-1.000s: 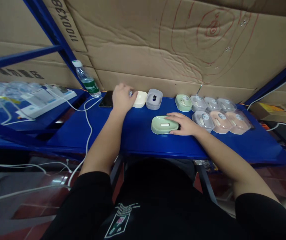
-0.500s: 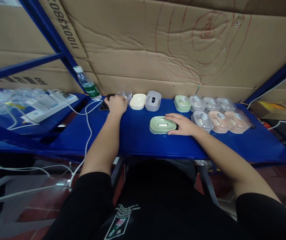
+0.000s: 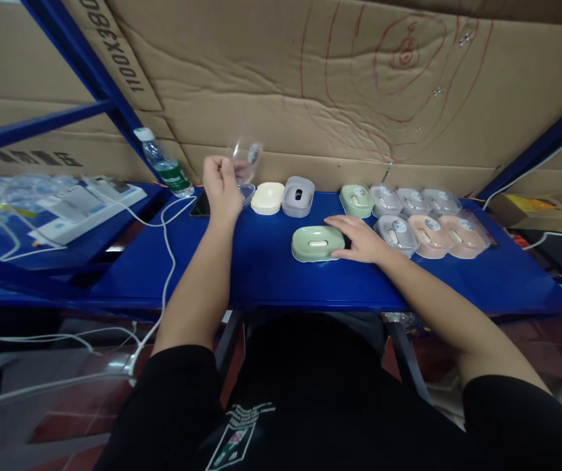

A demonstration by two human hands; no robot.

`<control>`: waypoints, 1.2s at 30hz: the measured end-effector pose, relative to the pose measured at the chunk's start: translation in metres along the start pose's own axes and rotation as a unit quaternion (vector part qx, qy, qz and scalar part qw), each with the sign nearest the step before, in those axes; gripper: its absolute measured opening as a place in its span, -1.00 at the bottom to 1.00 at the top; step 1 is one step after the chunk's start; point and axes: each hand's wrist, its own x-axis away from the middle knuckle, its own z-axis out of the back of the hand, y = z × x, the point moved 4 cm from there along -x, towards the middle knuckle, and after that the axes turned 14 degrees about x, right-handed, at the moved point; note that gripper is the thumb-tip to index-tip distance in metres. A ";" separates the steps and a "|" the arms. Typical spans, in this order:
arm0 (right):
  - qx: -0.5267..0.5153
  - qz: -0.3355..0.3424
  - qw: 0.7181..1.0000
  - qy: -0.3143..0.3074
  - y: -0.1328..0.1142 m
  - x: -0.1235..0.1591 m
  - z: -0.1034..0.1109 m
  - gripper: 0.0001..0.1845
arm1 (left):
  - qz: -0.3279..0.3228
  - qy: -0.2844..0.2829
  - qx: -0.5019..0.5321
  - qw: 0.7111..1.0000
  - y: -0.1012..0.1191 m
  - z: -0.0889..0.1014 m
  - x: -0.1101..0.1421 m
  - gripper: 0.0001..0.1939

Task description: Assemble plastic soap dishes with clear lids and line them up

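My left hand (image 3: pixel 220 188) is raised above the back of the blue table (image 3: pixel 261 275), its fingers pinched on a clear plastic lid (image 3: pixel 245 159) held up in the air. Another clear lid (image 3: pixel 246 191) lies on the table just below it. My right hand (image 3: pixel 359 239) rests flat, fingers spread, against the right side of a green soap box (image 3: pixel 316 243) in the middle of the table. A cream box (image 3: pixel 267 197) and a grey box (image 3: pixel 298 195) stand behind, between my two hands.
Several lidded boxes, green (image 3: pixel 356 199), clear (image 3: pixel 396 231) and pink (image 3: pixel 432 235), sit in rows at the right. A water bottle (image 3: pixel 163 165), a dark phone (image 3: pixel 201 204) and a white cable (image 3: pixel 165 261) are at the left. Cardboard (image 3: pixel 359 85) backs the table; a blue shelf (image 3: pixel 55 216) holds packets at the left.
My left hand has lifted from the table's back edge, taking a clear lid up into the air. My right hand has stayed by the green box.
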 end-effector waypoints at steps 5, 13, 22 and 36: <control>0.069 -0.100 0.984 0.131 0.016 0.007 0.010 0.26 | 0.116 -0.041 0.119 0.985 0.002 -0.040 0.018 -0.39; 0.072 -0.066 0.994 0.056 0.003 0.005 0.012 0.09 | 0.240 -0.248 0.030 0.938 -0.001 -0.083 0.061 -0.40; 0.045 -0.032 0.996 0.072 0.002 0.007 0.008 -0.08 | 0.105 -0.277 -0.140 0.945 0.000 -0.091 0.068 -0.45; -0.004 -0.012 1.000 0.023 0.002 0.008 0.007 -0.19 | 0.018 -0.371 -0.280 0.885 -0.013 -0.098 0.078 -0.59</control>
